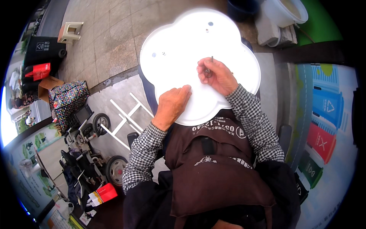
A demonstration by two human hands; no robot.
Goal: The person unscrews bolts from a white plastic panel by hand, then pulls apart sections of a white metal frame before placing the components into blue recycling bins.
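While my right hand (218, 74) pinches a small metal part (212, 59) above the white lobed panel (187, 38) over my lap, my left hand (172, 105) rests near its edge, grip hidden.
If my pinch slipped, the part could roll off.

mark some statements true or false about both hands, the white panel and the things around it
1. The right hand holds a small dark metal piece over the white four-lobed panel with a raised rim. True.
2. The left hand hangs well away from the panel. False: the left hand is at the panel's near left part.
3. Both black-and-white checked sleeves reach to about the wrists. True.
4. The brown cloth apron is bright green. False: the apron is brown.
5. The multicoloured dotted bag is right of the panel. False: the bag is on the left.
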